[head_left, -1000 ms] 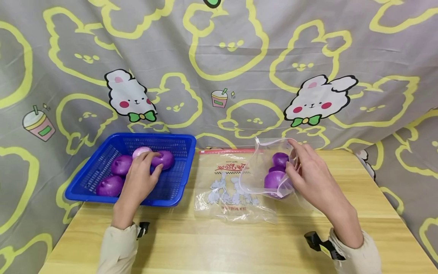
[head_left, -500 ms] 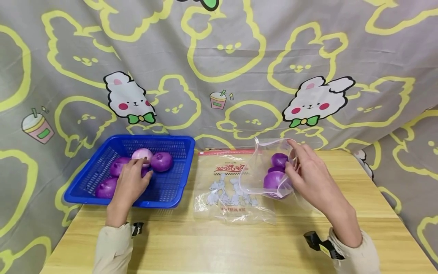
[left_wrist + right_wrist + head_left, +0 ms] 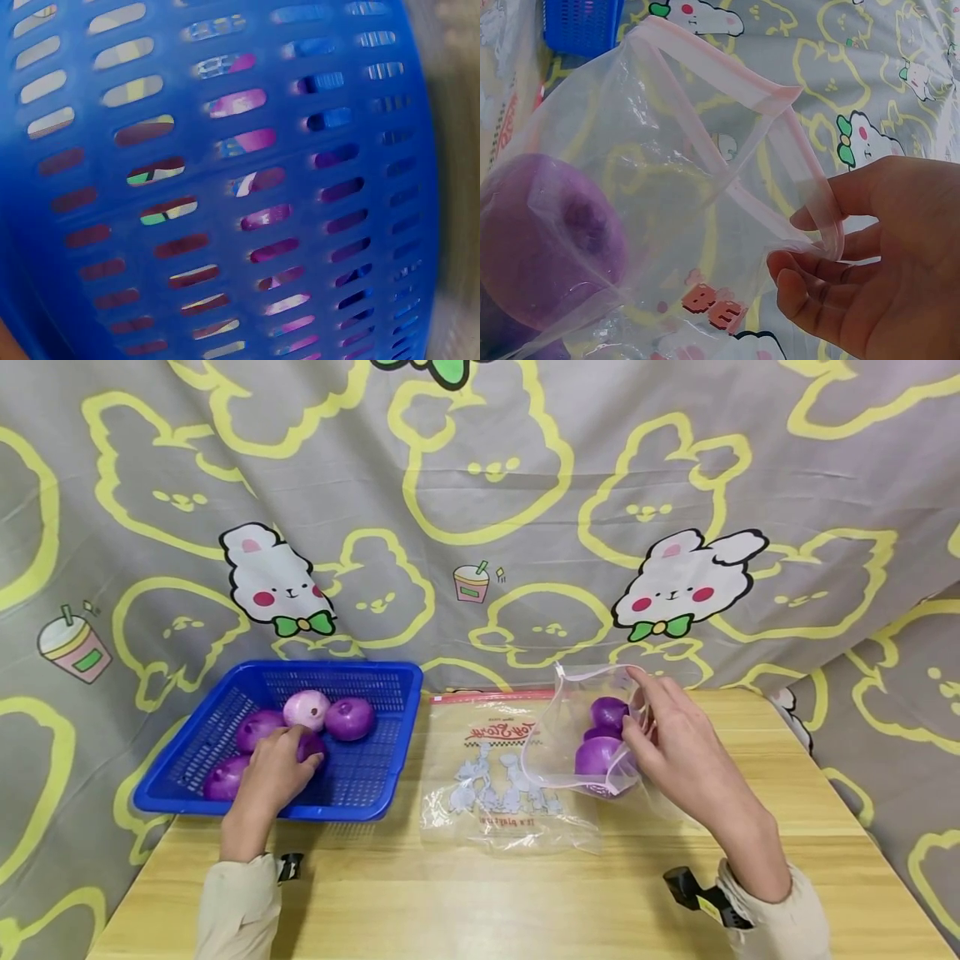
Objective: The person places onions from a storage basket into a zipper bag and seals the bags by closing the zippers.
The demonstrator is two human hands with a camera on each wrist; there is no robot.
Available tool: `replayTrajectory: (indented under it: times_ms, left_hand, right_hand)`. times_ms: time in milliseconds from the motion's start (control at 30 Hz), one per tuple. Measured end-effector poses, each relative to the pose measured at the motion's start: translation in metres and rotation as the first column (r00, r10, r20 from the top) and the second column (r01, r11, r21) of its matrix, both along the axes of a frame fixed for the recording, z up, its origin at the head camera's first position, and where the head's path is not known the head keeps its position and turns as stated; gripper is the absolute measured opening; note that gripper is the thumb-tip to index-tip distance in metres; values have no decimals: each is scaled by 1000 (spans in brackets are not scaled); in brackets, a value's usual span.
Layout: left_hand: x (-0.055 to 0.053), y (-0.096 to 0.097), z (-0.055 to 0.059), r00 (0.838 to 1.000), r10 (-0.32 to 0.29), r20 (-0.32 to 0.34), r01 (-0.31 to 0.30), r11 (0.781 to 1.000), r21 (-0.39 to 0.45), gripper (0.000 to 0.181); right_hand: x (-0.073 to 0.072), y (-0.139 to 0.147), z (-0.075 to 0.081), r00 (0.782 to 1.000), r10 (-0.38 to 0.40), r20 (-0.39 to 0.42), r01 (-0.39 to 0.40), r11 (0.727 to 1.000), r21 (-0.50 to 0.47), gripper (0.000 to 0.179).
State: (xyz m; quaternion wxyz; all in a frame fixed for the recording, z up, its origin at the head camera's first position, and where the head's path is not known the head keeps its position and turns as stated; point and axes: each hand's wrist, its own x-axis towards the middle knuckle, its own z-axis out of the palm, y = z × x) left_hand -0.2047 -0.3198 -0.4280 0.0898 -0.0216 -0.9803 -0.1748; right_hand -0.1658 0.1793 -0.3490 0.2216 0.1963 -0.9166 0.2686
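Observation:
In the head view, my left hand (image 3: pixel 271 770) reaches into the blue basket (image 3: pixel 375 810), its fingers and thumb around a red onion (image 3: pixel 310 745). A paler onion (image 3: pixel 305 710) and another red onion (image 3: pixel 350 719) lie just beyond it, with two more at the left, partly behind the hand. My right hand (image 3: pixel 682 747) pinches the rim of a clear zip bag (image 3: pixel 551 735), which gapes open. Several red onions (image 3: pixel 597 756) sit inside that bag. The right wrist view shows thumb and fingers on the bag's pink-edged mouth (image 3: pixel 829 217). Basket slots fill the left wrist view, hiding the left hand's grip.
A second clear bag (image 3: pixel 495 827) with a red zip and mirrored cartoon print lies flat between basket and open bag, partly under the latter. All rest on a wooden table (image 3: pixel 450 902). A grey patterned curtain (image 3: pixel 480 510) hangs right behind the table.
My left hand has left the right-hand onion, moving left and toward me onto a nearer onion. My right hand keeps hold of the bag's rim. The head view has shifted slightly.

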Motion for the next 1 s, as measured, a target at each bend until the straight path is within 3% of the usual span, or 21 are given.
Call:
replayTrajectory:
  times_ms: [333,633,800,900,1000]
  left_hand:
    - [5,0,-4,997,78,21,-77,996,-37,51]
    - [6,2,-4,995,41,92,-38,999,-37,46]
    - [1,7,-2,998,16,-57,-16,1000,1,45]
    - [-1,11,-1,987,-13,-158,17,1000,23,44]
    - [-3,16,-2,976,-44,-212,55,997,46,45]
  right_hand:
    - [1,2,1,1000,5,20,-6,1000,23,54]
    - [1,3,1,1000,6,26,-6,1000,26,55]
    - [0,4,1,1000,9,21,-9,1000,24,54]
    - [0,4,1,1000,7,16,-7,1000,27,54]
    - [0,4,1,1000,6,13,-6,1000,29,54]
